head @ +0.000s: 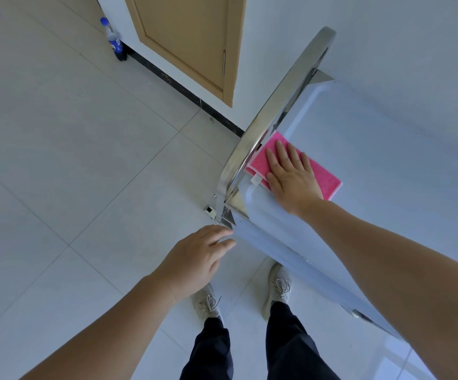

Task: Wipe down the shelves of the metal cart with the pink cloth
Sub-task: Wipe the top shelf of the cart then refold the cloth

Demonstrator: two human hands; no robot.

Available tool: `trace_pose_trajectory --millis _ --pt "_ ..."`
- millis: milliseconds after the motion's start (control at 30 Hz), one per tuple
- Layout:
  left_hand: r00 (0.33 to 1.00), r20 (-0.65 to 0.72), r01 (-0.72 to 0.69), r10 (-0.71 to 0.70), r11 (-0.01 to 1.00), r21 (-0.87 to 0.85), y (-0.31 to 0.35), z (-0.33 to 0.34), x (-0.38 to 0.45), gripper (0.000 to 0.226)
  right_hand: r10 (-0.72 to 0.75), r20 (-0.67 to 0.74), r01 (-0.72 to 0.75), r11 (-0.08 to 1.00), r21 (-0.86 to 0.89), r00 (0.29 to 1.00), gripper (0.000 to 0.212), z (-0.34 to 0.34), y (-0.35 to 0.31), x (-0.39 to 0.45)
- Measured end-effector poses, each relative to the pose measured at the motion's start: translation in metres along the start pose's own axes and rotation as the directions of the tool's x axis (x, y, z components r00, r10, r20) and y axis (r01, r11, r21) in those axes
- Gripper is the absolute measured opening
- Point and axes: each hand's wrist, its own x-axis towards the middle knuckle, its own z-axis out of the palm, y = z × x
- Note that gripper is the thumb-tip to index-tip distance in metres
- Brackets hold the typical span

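Observation:
The metal cart's top shelf fills the right side of the head view, with its curved steel handle along the left end. A folded pink cloth lies flat on the shelf's near-left corner, tucked under the handle. My right hand presses on the cloth with straight, spread fingers. My left hand hovers below the cart's corner with relaxed fingers and holds nothing; its fingertips are close to the shelf's edge.
A blue soda bottle stands on the tiled floor by the wall at the upper left. A wooden cabinet door hangs above the dark skirting. My two feet in pale sneakers stand right at the cart's front edge.

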Motion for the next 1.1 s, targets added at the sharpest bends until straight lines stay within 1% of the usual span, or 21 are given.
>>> trace_pose_trajectory --millis 100,267,533,700,833,900,1000,1100 --pt "1.000 -0.002 0.011 -0.011 1.000 -0.015 -0.003 -0.005 -0.005 0.039 0.006 0.007 -0.006 1.000 -0.006 1.000 0.059 0.004 -0.012 -0.011" --pt "1.000 0.011 -0.022 0.022 1.000 -0.009 -0.007 -0.010 -0.007 0.041 0.026 0.030 -0.026 1.000 0.004 0.999 0.058 0.007 -0.027 -0.022" --pt "0.997 0.052 -0.057 0.057 0.998 0.002 -0.007 -0.012 -0.017 0.042 -0.005 0.056 0.003 0.999 0.049 0.998 0.059 0.013 -0.056 -0.054" --pt "0.998 0.047 -0.041 0.040 0.999 0.023 -0.006 -0.014 -0.024 0.042 -0.085 0.054 0.084 0.996 0.025 0.995 0.056 0.018 -0.059 -0.073" --pt "1.000 0.023 -0.005 0.004 0.999 0.037 -0.001 -0.010 -0.034 0.041 -0.166 0.045 0.168 0.985 -0.043 0.985 0.057 0.023 -0.056 -0.084" --pt "1.000 0.004 0.026 -0.027 0.999 0.030 0.005 -0.006 -0.041 0.039 -0.217 0.056 0.221 0.972 -0.082 0.975 0.064 0.024 -0.055 -0.088" --pt "0.998 -0.014 0.062 -0.062 0.997 0.035 0.018 0.007 -0.050 0.038 -0.296 0.094 0.306 0.945 -0.116 0.951 0.083 0.024 -0.050 -0.093" --pt "0.995 -0.030 0.092 -0.091 0.995 0.048 0.032 0.023 -0.056 0.038 -0.398 0.126 0.415 0.893 -0.172 0.909 0.091 0.025 -0.042 -0.097"
